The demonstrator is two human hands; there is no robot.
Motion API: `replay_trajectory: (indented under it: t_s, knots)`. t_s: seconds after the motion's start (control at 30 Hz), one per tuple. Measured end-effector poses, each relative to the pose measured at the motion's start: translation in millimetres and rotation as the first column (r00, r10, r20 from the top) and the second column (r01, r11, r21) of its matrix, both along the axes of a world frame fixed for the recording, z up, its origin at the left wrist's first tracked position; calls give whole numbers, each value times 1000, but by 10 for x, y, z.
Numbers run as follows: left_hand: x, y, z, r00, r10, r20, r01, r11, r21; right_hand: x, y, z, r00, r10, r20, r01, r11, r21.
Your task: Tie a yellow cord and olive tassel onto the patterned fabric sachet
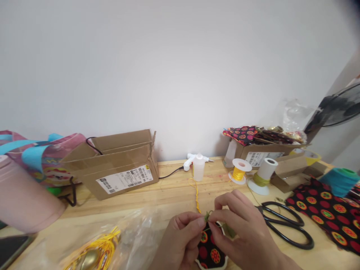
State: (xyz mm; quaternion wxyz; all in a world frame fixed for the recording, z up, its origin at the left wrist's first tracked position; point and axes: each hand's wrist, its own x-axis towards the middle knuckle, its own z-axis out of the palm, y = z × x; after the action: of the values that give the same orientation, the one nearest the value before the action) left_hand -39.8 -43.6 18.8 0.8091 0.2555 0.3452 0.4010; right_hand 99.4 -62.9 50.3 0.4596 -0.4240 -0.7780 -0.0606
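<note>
My left hand [180,240] and my right hand [244,228] meet low in the middle of the view, fingers pinched together on an olive-green cord [208,216]. Under them lies a small black pouch with red flower print [210,251]. A yellow cord [197,197] runs from near my fingers back across the wooden table [157,198]. A yellow cord spool [239,170] and an olive-green cord spool [263,176] stand just behind my right hand. Black scissors [287,225] lie to the right of that hand.
An open cardboard box [118,165] sits at the back left beside a pink and blue bag [36,153]. A small white bottle [198,167], a box of printed fabric pieces [261,144], a teal thread cone [340,182], flower-print cloth [329,213] and a plastic bag with yellow tassels [98,249] surround the hands.
</note>
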Motion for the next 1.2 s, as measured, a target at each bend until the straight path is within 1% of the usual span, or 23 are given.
replay_trajectory:
  t_s: [0.1, 0.17, 0.27, 0.33, 0.43, 0.53, 0.63, 0.77, 0.87, 0.93, 1.07, 1.2]
  knots:
    - [-8, -1, 5, 1000, -20, 3, 20, 999, -46, 10, 8, 6, 997, 47, -67, -51, 997, -63]
    - [-19, -2, 27, 999, -34, 38, 37, 997, -73, 21, 24, 4, 993, 72, -99, -81, 993, -87]
    - [-36, -1, 75, 994, -60, 96, 71, 991, -113, 40, 47, -1, 992, 106, -75, -111, 992, -65]
    - [-44, 3, 102, 992, -67, 107, 81, 988, -134, 55, 53, -3, 990, 136, -47, -139, 989, -49]
    - [-51, 9, 123, 992, -69, 109, 85, 985, -148, 78, 58, -8, 981, 187, -47, -190, 980, -61]
    - [-62, 11, 117, 990, -75, 116, 90, 987, -132, 97, 77, -24, 975, 222, -29, -223, 972, -68]
    - [-71, 5, 100, 986, -110, 127, 127, 983, -133, 105, 97, -39, 969, 247, -8, -247, 968, -37]
    - [-56, -7, 83, 983, -132, 131, 151, 977, -152, 107, 89, -52, 958, 285, -37, -285, 959, 5]
    - [-41, -12, 66, 981, -152, 118, 167, 977, -130, 99, 82, -74, 950, 293, -107, -297, 955, -16]
    - [-40, -10, 49, 977, -187, 106, 198, 975, -100, 86, 89, -98, 931, 308, -195, -323, 945, -56]
    - [-56, 4, 9, 965, -252, 71, 254, 967, -27, 49, 113, -163, 867, 321, -382, -405, 899, -163]
    - [-65, 11, -8, 958, -287, 32, 286, 958, 33, 25, 128, -218, 809, 301, -505, -460, 859, -225]
